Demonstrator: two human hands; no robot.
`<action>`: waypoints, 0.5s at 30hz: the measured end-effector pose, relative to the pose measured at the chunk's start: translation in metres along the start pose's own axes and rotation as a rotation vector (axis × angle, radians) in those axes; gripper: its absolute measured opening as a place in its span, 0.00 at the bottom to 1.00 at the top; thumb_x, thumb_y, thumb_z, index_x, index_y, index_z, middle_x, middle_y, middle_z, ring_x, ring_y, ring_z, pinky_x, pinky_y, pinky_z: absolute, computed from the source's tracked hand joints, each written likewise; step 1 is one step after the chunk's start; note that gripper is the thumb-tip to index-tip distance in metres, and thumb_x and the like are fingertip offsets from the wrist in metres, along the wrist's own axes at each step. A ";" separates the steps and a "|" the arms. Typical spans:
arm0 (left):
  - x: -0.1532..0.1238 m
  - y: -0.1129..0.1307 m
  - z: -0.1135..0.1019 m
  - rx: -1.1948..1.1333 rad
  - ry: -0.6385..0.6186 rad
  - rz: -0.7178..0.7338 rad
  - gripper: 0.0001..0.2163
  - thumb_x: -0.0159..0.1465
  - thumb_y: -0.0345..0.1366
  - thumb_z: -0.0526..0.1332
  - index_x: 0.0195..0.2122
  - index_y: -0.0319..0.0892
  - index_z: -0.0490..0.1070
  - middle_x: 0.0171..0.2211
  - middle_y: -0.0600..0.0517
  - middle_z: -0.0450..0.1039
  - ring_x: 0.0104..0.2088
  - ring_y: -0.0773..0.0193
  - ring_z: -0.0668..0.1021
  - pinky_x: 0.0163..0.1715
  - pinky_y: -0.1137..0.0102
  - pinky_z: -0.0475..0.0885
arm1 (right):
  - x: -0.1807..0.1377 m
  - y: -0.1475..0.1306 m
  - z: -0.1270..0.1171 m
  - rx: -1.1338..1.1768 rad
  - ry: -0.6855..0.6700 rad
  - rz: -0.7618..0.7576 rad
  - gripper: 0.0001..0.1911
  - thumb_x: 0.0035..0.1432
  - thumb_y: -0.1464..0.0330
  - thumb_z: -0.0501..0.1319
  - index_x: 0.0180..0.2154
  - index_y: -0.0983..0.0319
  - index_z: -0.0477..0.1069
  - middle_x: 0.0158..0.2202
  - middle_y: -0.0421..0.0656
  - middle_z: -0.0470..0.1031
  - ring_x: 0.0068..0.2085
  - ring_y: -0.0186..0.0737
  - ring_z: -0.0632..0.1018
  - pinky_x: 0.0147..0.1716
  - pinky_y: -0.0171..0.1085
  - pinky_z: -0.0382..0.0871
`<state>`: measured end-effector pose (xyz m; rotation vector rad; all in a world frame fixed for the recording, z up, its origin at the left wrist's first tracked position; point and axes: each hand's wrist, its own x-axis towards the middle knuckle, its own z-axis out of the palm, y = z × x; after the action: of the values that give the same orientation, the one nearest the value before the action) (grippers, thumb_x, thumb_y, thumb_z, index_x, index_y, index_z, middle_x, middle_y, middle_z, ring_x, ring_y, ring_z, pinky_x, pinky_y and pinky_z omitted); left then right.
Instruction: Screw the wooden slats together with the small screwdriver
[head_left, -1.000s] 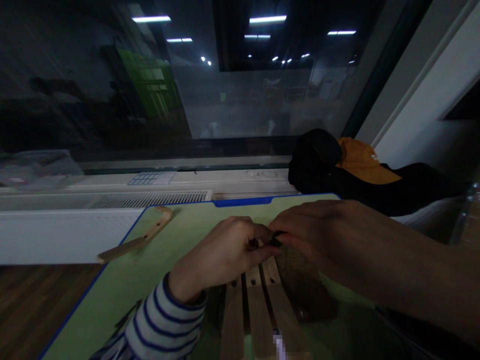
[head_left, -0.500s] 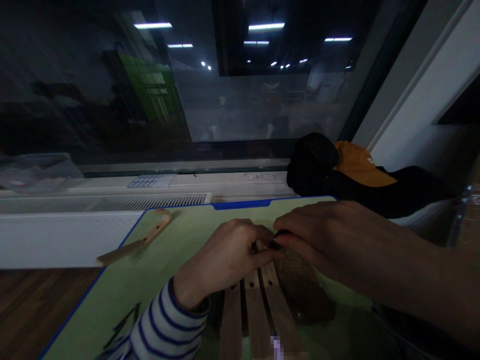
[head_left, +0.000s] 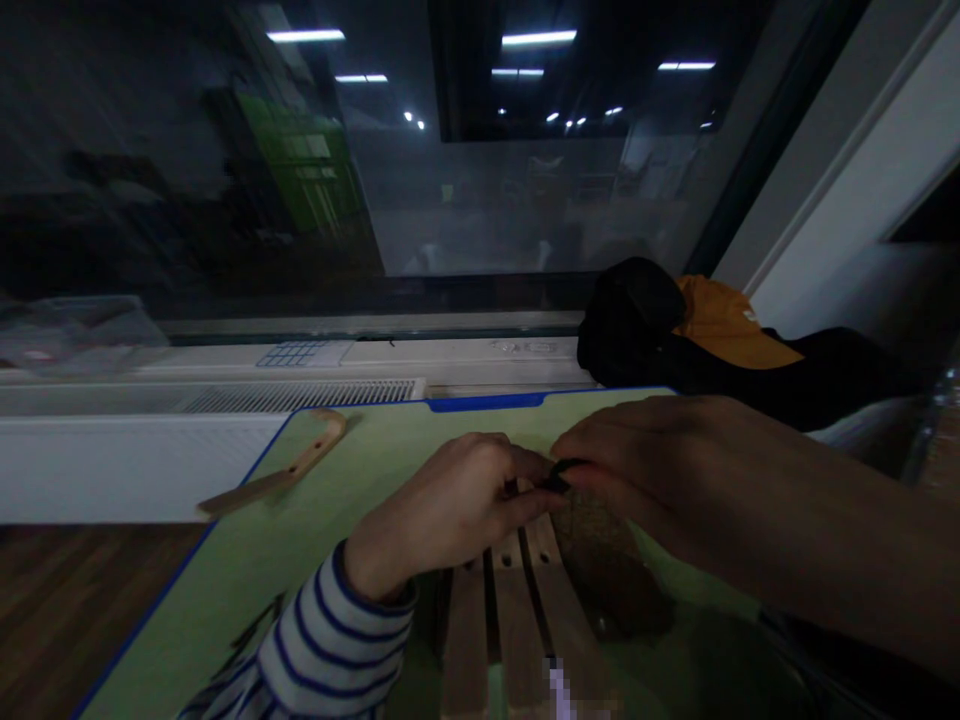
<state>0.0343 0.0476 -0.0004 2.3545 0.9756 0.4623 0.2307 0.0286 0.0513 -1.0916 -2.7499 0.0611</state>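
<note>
My left hand (head_left: 457, 505) is closed, thumb and index finger pinched at one end of a small dark strip (head_left: 559, 474). The strip's other end is between the fingertips of my right hand (head_left: 667, 465), also closed in a pinch. What the strip is exactly, I cannot make out in the dim light. Just below the hands lie three pale wooden slats (head_left: 520, 610) side by side, each with a dark hole; their far ends are partly hidden by my fingers. A brown, shiny, lumpy thing (head_left: 611, 570) rests at their right, under my right hand.
A curved wooden piece with holes (head_left: 281, 480) lies at the left edge of the green, blue-rimmed table (head_left: 375, 450). Behind are a radiator (head_left: 300, 397) and windowsill, with a clear plastic box (head_left: 82, 335). An orange cap (head_left: 739, 325) sits on dark cloth at right.
The dark strip shows more plainly, bridging my fingertips. Both hands keep nearly the same place and grip. The whole view has shifted slightly.
</note>
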 end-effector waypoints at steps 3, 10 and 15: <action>0.000 0.002 -0.001 -0.042 -0.018 -0.001 0.09 0.65 0.35 0.56 0.39 0.41 0.76 0.34 0.50 0.78 0.34 0.62 0.78 0.36 0.70 0.70 | 0.000 0.002 0.001 -0.050 -0.001 0.021 0.07 0.62 0.69 0.54 0.34 0.57 0.70 0.29 0.36 0.73 0.29 0.35 0.74 0.30 0.37 0.66; 0.000 0.005 0.001 -0.024 0.008 -0.025 0.09 0.64 0.33 0.56 0.39 0.42 0.76 0.34 0.51 0.78 0.34 0.61 0.78 0.35 0.70 0.70 | -0.001 0.005 0.006 -0.114 0.009 0.020 0.07 0.63 0.67 0.53 0.33 0.57 0.69 0.28 0.36 0.73 0.28 0.37 0.74 0.28 0.37 0.64; 0.002 0.002 0.003 0.051 0.096 -0.032 0.06 0.62 0.38 0.61 0.36 0.44 0.76 0.29 0.54 0.78 0.28 0.64 0.77 0.26 0.72 0.65 | 0.001 0.003 0.006 -0.119 0.025 0.025 0.06 0.61 0.68 0.55 0.31 0.58 0.67 0.27 0.36 0.72 0.26 0.36 0.73 0.26 0.36 0.63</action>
<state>0.0382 0.0464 -0.0009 2.3769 1.0792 0.5485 0.2303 0.0316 0.0457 -1.1476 -2.7490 -0.1128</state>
